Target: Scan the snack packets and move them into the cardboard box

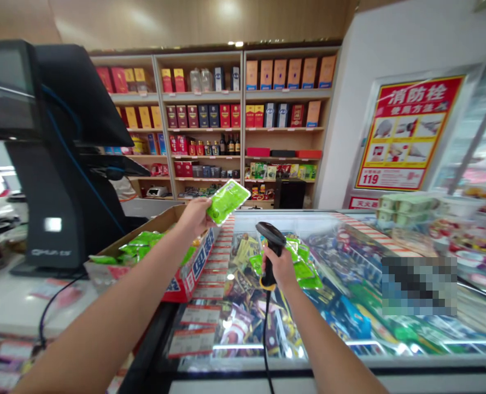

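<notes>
My left hand [194,218] grips a flat green snack packet [228,202] by its lower left edge, held up above the freezer's left side. In my right hand [281,265] is a black barcode scanner [270,236], its head tilted up and left toward the packet but apart from it. A black cable [266,334] hangs from the scanner's handle. Behind the right hand, more green packets [308,273] lie on the freezer's glass top. Below my left arm, an open cardboard box [175,214] contains further green packets [142,243], partly hidden by the forearm.
A glass-topped chest freezer [243,350] full of packaged goods spans the front. On the left counter [5,306] stands a black cash register [58,219]. Egg cartons [404,209] are stacked at right. Shelves [204,98] of boxed goods line the back wall.
</notes>
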Action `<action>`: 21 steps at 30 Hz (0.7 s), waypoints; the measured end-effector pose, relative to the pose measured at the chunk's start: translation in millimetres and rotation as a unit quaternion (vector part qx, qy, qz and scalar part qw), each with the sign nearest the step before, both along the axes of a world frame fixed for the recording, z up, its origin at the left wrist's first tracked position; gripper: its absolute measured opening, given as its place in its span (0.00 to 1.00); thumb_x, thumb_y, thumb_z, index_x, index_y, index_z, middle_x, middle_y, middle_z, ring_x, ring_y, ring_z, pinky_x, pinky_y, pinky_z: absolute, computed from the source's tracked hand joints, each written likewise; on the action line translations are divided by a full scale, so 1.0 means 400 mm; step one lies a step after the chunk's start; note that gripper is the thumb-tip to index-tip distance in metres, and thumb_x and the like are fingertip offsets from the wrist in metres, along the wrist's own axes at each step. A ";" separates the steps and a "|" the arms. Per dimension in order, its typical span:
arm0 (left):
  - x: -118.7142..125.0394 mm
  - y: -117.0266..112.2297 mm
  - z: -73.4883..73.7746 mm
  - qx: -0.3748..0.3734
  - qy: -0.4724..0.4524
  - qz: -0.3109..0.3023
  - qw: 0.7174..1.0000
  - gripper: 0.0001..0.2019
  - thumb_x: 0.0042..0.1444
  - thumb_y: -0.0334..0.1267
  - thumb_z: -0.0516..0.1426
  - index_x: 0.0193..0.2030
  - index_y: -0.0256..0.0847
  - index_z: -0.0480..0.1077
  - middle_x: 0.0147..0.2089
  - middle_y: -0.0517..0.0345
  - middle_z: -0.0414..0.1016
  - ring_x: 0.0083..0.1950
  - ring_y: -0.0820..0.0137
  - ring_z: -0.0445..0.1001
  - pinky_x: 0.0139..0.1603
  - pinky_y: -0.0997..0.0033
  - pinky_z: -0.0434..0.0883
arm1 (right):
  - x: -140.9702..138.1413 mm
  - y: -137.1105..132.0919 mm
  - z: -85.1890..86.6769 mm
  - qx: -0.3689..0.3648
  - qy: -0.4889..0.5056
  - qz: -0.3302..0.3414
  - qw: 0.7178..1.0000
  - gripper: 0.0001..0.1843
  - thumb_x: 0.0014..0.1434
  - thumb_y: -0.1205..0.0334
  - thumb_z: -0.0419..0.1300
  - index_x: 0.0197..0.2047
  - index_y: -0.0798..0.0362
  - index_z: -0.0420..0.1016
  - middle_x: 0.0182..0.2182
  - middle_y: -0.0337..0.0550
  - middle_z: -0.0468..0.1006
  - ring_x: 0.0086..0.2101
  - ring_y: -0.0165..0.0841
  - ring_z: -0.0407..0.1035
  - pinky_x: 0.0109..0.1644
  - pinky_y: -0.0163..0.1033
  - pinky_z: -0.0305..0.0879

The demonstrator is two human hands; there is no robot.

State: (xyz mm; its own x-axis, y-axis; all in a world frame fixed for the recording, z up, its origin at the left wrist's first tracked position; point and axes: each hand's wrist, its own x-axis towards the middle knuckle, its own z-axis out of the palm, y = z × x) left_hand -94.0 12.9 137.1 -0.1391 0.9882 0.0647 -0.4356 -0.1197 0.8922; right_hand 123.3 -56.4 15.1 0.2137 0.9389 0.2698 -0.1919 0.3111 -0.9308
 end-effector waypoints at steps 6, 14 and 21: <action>0.149 -0.112 -0.187 -0.123 -0.118 -0.089 0.981 0.06 0.55 0.27 0.58 0.39 0.35 0.69 0.29 0.55 0.77 0.27 0.71 0.77 0.26 0.76 0.74 | 0.042 0.003 0.021 0.023 0.056 -0.046 0.997 0.16 0.44 0.50 0.67 0.25 0.53 0.68 0.15 0.34 0.69 0.13 0.29 0.63 0.16 0.35 0.62; 0.122 -0.034 -0.339 -0.003 0.019 0.098 0.995 0.26 0.31 0.29 0.70 0.40 0.39 0.66 0.29 0.62 0.75 0.28 0.70 0.76 0.29 0.74 0.71 | 0.052 -0.004 0.028 0.011 -0.010 0.007 1.000 0.15 0.45 0.52 0.65 0.24 0.53 0.68 0.14 0.34 0.68 0.13 0.28 0.63 0.16 0.34 0.61; 0.109 -0.004 -0.382 0.075 0.058 0.130 0.987 0.23 0.32 0.43 0.68 0.35 0.38 0.67 0.30 0.57 0.76 0.32 0.65 0.76 0.33 0.68 0.71 | 0.053 -0.019 0.031 -0.052 -0.079 0.098 0.991 0.14 0.45 0.52 0.64 0.23 0.54 0.68 0.14 0.34 0.68 0.12 0.28 0.62 0.15 0.34 0.60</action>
